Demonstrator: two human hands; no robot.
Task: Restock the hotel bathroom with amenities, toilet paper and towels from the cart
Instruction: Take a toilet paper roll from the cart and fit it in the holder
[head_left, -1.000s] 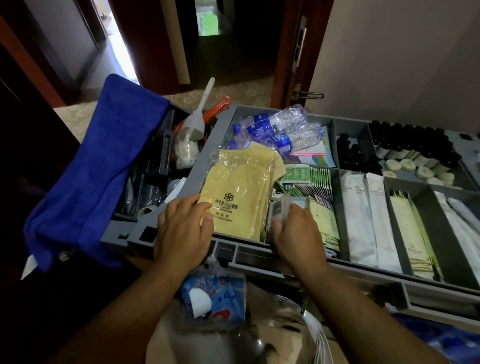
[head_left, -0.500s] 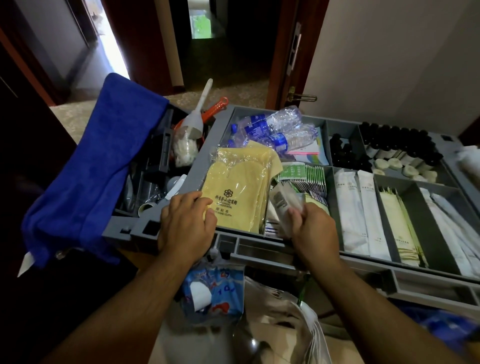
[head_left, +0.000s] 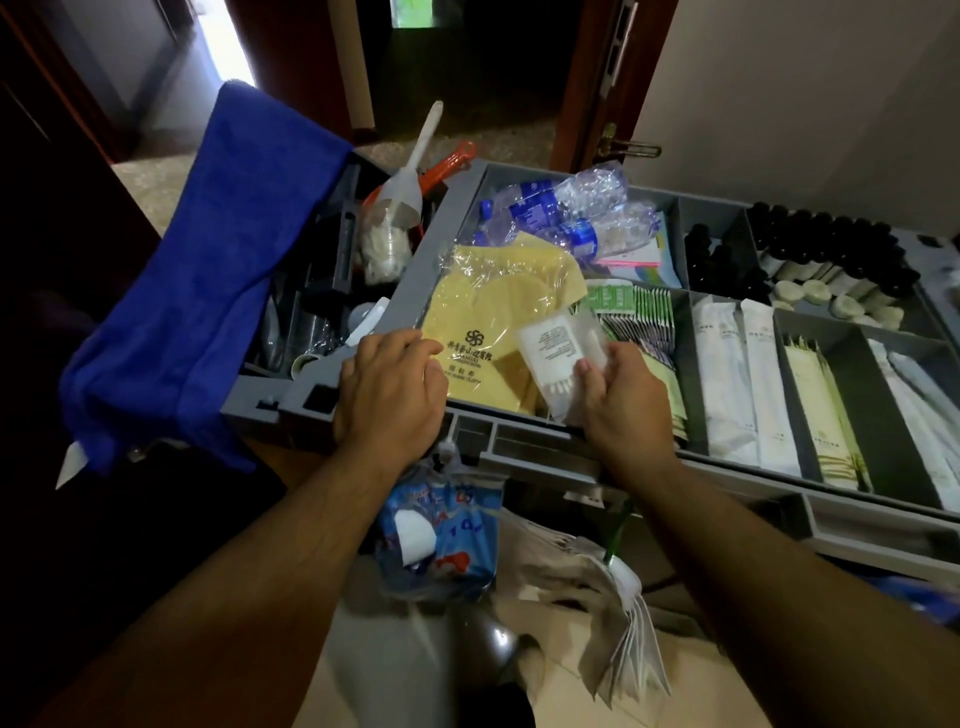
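The grey cart tray (head_left: 524, 447) with its compartments lies in front of me. My right hand (head_left: 618, 400) pinches a small clear packet of cotton swabs (head_left: 558, 358), lifted above the tray's front edge. My left hand (head_left: 389, 400) rests on the near end of a yellow shoe cloth in clear wrap (head_left: 493, 322), fingers bent over it. Behind the packet lie green and white sachets (head_left: 631, 306). White wrapped amenity packs (head_left: 727, 374) and pale yellow ones (head_left: 815, 405) fill the compartments to the right.
Crushed water bottles (head_left: 566, 213) lie at the tray's back. Dark small bottles and round soaps (head_left: 810, 270) stand at the back right. A blue cloth (head_left: 208, 291) hangs over the cart's left bin, beside a brush (head_left: 410, 171). A blue-printed bag (head_left: 441, 540) hangs below the tray. A door stands open behind.
My right hand has drawn the swab packet up out of the compartment and turned it flat toward me. My left hand has stayed on the yellow cloth.
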